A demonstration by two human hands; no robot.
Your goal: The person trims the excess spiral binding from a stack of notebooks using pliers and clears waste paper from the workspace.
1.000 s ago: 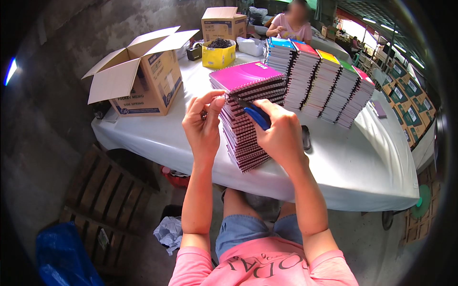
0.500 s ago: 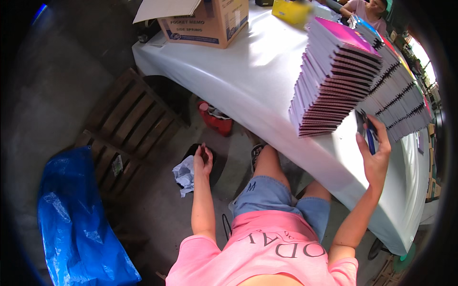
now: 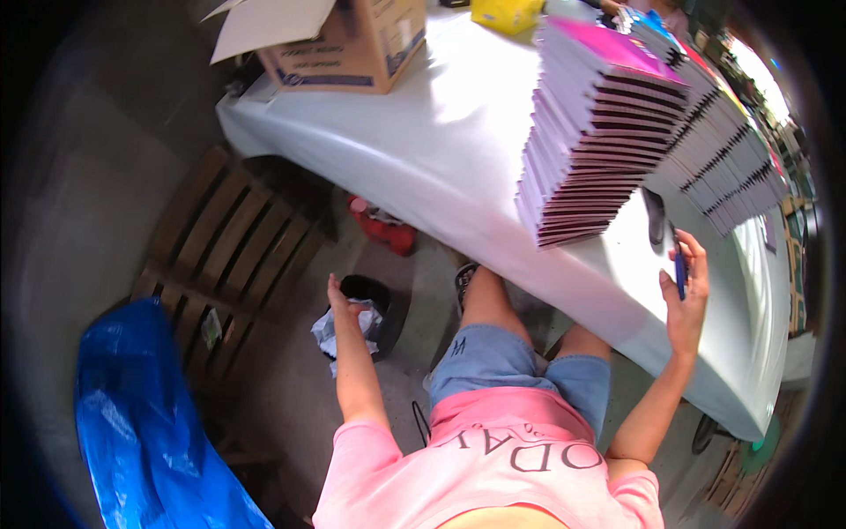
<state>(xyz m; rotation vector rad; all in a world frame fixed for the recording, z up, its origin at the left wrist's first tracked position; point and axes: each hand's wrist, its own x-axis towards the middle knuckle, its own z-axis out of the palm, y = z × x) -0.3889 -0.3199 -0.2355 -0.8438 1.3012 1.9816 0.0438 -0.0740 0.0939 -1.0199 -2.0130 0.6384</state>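
My right hand (image 3: 687, 304) is at the table's right front edge, with its fingers closed round small blue-handled pliers (image 3: 680, 271). Just beyond the pliers lies a dark oblong object (image 3: 654, 216) whose kind I cannot make out. A tall stack of spiral-bound notebooks (image 3: 608, 132) with a pink top cover rises to the left of that hand. Away from the table, my left hand (image 3: 342, 300) hangs with fingers stretched out and nothing visible in it. It is over a black bin (image 3: 384, 322) with crumpled white material (image 3: 330, 333) at its side.
More notebook stacks (image 3: 727, 163) stand at the right. A cardboard box (image 3: 344, 53) with a raised flap and a yellow object (image 3: 507, 13) sit on the white-covered table (image 3: 397, 150). Lower down are a red container (image 3: 381, 231), a wooden slatted pallet (image 3: 229, 238) and a blue sheet (image 3: 145, 414).
My left hand has moved left and its fingers have straightened. My right hand has shifted slightly downward with the pliers, away from the dark object. The whole view has turned a little.
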